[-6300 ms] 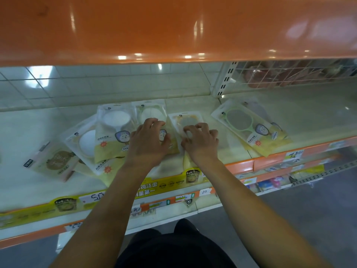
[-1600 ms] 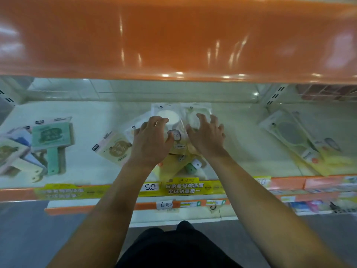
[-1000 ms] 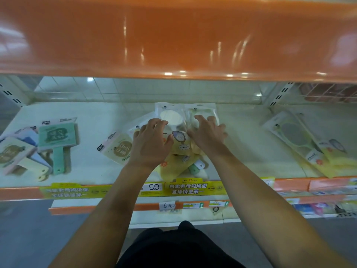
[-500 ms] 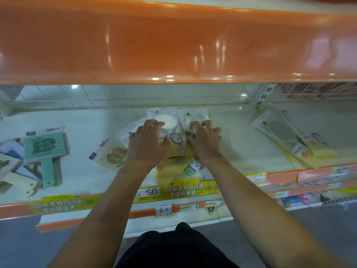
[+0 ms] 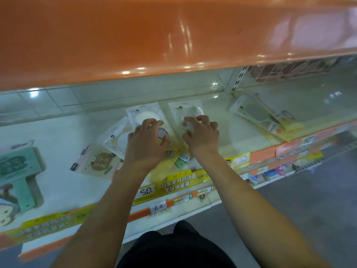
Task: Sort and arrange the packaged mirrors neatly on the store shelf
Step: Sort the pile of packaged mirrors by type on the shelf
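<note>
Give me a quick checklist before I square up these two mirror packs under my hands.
1. Left hand on the white mirror pack: ok, fingers curled onto it.
2. Right hand on the green mirror pack: ok.
3. The two packs side by side, tops level: ok, roughly.
4. Packs beneath the pile aligned: not ok, the round-framed pack juts out left, tilted.
5. Beige mirror pack sorted: not ok, lies skewed apart.
6. Firmness of grip: cannot tell.

Dim greenish light, ceiling-lamp glare on the glossy orange upper shelf (image 5: 173,35), soft blur, curved wide-angle edges
</note>
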Demonstrator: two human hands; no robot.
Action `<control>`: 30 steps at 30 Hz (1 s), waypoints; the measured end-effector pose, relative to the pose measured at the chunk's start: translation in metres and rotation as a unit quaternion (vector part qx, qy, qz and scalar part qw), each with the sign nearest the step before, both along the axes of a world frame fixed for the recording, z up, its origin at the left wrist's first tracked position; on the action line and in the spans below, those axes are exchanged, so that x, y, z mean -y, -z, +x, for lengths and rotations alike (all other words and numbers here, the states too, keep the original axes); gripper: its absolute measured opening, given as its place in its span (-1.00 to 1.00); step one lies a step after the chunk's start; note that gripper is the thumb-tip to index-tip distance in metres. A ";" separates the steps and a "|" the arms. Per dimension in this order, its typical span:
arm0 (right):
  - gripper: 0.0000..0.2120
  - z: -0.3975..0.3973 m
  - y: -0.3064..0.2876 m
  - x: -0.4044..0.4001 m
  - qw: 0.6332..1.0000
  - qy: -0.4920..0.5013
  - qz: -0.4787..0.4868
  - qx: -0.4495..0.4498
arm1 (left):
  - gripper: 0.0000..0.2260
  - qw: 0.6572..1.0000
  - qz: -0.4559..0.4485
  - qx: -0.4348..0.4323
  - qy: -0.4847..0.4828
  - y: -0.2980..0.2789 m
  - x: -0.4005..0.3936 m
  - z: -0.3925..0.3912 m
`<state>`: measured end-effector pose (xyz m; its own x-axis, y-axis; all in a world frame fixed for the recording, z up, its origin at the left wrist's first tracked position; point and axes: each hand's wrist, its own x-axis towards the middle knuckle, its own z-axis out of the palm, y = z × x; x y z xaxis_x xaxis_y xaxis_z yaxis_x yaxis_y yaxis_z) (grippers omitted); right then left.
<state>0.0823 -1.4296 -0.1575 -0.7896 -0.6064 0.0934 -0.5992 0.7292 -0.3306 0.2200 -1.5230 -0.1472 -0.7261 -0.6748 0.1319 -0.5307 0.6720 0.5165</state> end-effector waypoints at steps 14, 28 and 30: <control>-0.56 -0.043 0.004 -0.064 0.995 0.089 -0.048 -0.001 | -0.60 0.995 -0.019 0.009 0.095 -0.001 -0.040 -0.062; -0.57 -0.177 -0.001 -0.128 0.994 0.046 -0.092 0.020 | -0.60 0.996 -0.029 0.054 0.070 -0.004 -0.125 -0.191; -0.58 -0.196 -0.005 -0.133 0.996 0.030 -0.078 0.010 | -0.60 0.996 -0.031 0.057 0.057 -0.004 -0.135 -0.204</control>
